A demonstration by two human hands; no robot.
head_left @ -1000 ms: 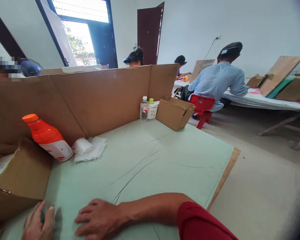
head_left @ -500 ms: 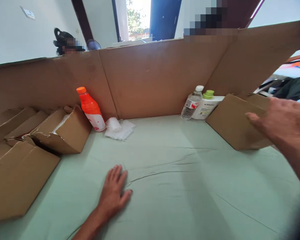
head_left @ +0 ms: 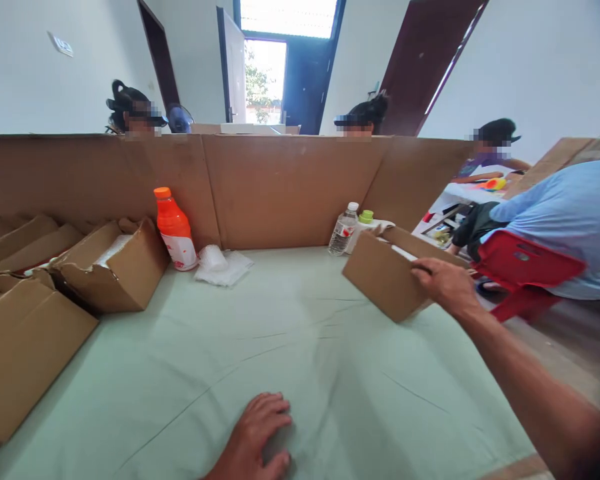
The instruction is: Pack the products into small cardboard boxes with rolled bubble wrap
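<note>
My right hand [head_left: 443,283] is closed on the near rim of a small open cardboard box [head_left: 385,277] at the right of the green table cover [head_left: 290,360]. Behind that box stand a clear water bottle [head_left: 344,230] and a white bottle with a green cap [head_left: 366,218]. My left hand [head_left: 260,433] lies flat on the cover near the front edge, fingers spread, holding nothing. An orange bottle [head_left: 175,230] leans at the back left beside a wad of bubble wrap [head_left: 223,263].
A cardboard screen [head_left: 280,187] walls the back of the table. Several open cardboard boxes [head_left: 110,267] sit along the left side. Other people sit beyond the screen; one in a light blue shirt [head_left: 570,213] sits on a red chair [head_left: 525,267] at the right.
My right hand reached the small box and closed on its rim; the box now sits nearer the middle. My left hand slid toward the front edge. The view swung right and up.
</note>
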